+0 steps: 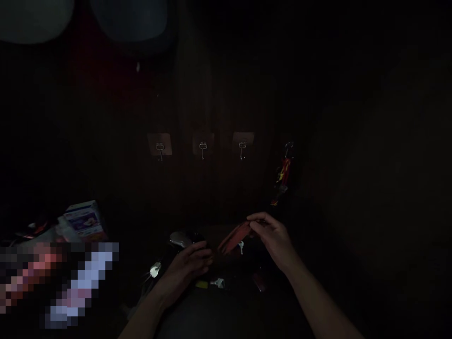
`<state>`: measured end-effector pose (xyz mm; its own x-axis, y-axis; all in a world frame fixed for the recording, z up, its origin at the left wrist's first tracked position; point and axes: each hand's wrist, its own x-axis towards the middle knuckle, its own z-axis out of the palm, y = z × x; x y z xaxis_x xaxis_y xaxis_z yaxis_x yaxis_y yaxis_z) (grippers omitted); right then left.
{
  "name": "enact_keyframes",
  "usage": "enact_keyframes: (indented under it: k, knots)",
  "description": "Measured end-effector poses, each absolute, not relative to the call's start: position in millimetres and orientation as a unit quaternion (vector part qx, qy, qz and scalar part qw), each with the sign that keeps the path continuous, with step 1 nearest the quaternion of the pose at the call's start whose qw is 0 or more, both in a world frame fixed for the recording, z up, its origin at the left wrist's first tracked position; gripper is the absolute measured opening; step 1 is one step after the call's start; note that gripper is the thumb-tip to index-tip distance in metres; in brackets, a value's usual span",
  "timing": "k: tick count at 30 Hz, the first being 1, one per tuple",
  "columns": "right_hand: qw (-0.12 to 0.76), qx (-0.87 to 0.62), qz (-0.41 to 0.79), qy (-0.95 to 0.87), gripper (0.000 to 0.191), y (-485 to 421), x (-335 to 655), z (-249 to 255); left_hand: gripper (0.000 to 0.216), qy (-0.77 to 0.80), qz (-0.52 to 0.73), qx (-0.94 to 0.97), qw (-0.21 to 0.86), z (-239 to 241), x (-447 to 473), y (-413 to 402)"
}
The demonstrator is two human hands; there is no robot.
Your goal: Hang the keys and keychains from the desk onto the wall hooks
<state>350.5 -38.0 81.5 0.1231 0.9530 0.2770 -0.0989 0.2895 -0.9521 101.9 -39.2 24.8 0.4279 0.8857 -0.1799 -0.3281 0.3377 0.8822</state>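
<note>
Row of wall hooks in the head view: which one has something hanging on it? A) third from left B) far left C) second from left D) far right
D: the far-right hook carries a red and yellow strap, while the other three hooks are bare. Below, the right hand pinches another red strap with a key.

Both of my forearms were bare to the lower frame edge; no sleeve, cuff, watch or bracelet showed. My left hand [189, 268] and right hand [273, 238] wore no gloves, and no rings could be made out in the dim light. Relative to the row of wall hooks [202, 147], both hands appeared below it.
</note>
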Motion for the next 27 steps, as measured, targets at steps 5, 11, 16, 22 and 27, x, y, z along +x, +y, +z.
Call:
enact_keyframes:
  k: [5,11,16,22,27]
  knots:
    - [0.613,-0.461,0.347,-0.54,0.022,-41,362,105,0.046,0.374,0.403,0.406,0.73,18,105,-36]
    - [0.638,-0.472,0.291,-0.535,0.022,-44,380,127,0.047,0.377,0.393,0.409,0.732,12,105,-33]
    - [0.684,-0.476,0.189,-0.519,0.021,-40,402,142,0.046,0.374,0.383,0.407,0.74,7,101,-31]
    - [0.701,-0.49,0.116,-0.505,0.022,-33,423,153,0.051,0.389,0.399,0.397,0.729,-5,103,-27]
    - [0.698,-0.497,0.086,-0.508,0.022,-29,431,165,0.05,0.401,0.398,0.386,0.729,-7,103,-24]
